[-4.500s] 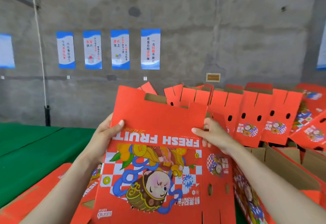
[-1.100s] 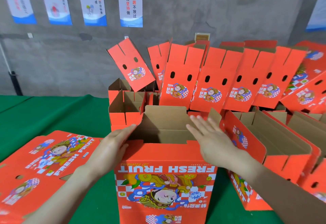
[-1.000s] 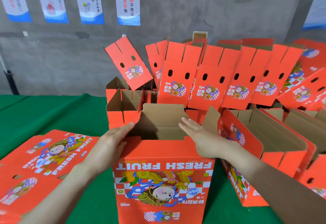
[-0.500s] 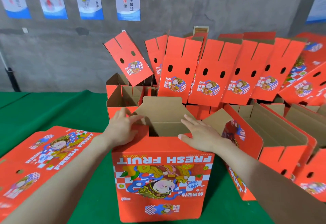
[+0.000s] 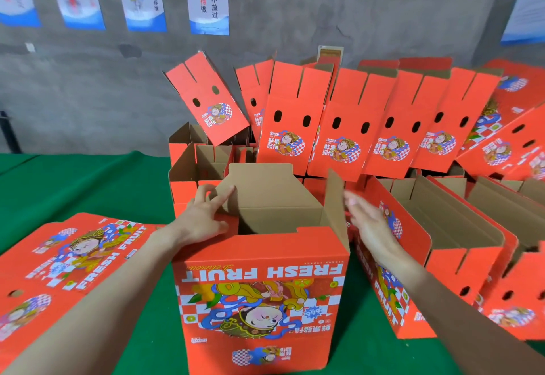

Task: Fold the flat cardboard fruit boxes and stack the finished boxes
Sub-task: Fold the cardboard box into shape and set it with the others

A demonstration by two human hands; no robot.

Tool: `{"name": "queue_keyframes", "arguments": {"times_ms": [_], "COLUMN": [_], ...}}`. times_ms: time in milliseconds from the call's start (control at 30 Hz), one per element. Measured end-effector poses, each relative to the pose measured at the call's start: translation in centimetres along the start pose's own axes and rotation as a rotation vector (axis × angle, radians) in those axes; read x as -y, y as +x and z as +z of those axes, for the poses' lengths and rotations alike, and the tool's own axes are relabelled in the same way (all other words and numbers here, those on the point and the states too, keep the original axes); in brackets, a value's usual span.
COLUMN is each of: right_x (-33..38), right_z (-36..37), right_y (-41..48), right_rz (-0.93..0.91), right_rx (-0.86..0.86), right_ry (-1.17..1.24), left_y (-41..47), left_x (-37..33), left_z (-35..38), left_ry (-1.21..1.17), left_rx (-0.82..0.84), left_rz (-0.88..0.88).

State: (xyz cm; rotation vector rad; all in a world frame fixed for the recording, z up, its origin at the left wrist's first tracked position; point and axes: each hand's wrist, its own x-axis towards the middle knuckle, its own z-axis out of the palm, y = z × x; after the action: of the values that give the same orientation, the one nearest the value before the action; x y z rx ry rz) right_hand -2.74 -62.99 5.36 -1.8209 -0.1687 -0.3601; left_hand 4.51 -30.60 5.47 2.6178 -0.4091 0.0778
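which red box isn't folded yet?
The flat box lying print-up on the green table, beside the left forearm. The upright box that the left hand grips is opened up; the finished boxes right of it are erected too.

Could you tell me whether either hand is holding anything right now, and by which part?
The left hand grips the upright box by its left top flap; the right hand is open, holding nothing.
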Motion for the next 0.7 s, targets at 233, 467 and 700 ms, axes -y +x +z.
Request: {"name": "queue_keyframes", "arguments": {"times_ms": [233,467,700], "right_x": [0.1,0.8,0.7], "right_z": [1.6,1.5,2.4], "right_y": [-1.0,-0.6,0.3], "right_rz": [-0.161,-0.201,-0.217], "right_rx": [0.257,0.025,-0.020], "right_ry": [-0.607,-0.530,-0.497], "left_y": [-0.2,-0.9,-1.5], "left_x": [-0.1,-0.4,-1.5], "left_z": [-0.3,-0.7,-1.2], "left_ry": [-0.146,-0.288,-0.528], "left_rx": [-0.039,-0.208,-0.057], "left_rz": [0.030,0.252,0.055]}}
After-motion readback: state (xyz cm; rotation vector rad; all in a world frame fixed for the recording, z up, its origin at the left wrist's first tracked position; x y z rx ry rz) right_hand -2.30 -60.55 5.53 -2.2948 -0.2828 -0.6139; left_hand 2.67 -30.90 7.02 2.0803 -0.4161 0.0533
